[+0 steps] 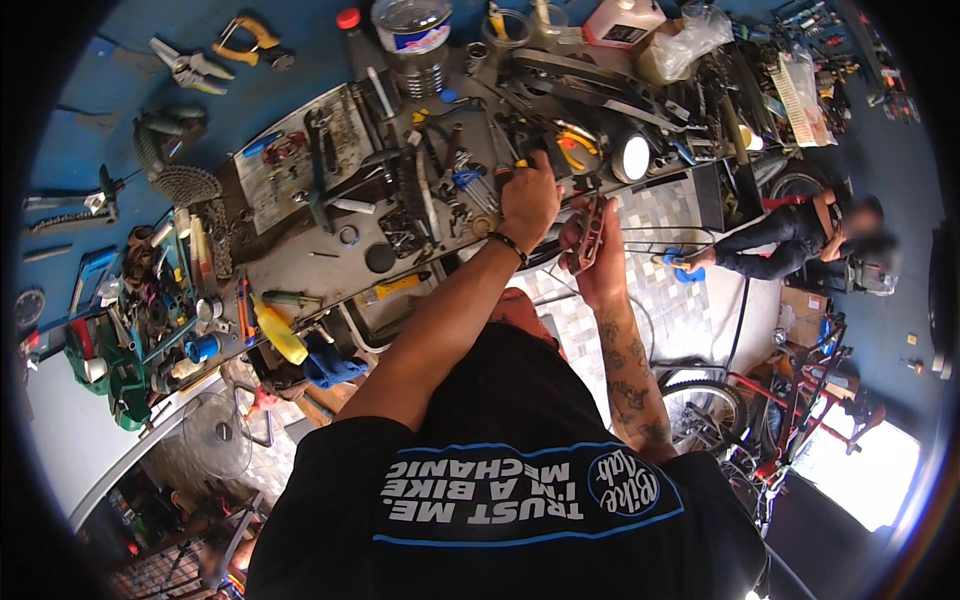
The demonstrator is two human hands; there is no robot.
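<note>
My left hand (530, 198) reaches over the workbench, its fingers curled down among the tools. A dark object with a yellow spot (522, 163) lies at its fingertips, and whatever the fingers grip is mostly hidden. My right hand (600, 262) is held just off the bench's front edge, palm up. It is closed around a narrow reddish metal piece with small holes (590, 235), whose exact kind I cannot make out. Close by on the bench are yellow-handled pliers (575, 148), a round white-faced item (631, 158) and several blue-handled tools (475, 185).
The bench (300, 265) is crowded with tools, a stained tray (262, 190) and a clear bottle (412, 40). A yellow bottle (280, 332) lies near its left edge. Another person (790, 240) is at the right. A bicycle wheel (705, 412) stands on the lower right.
</note>
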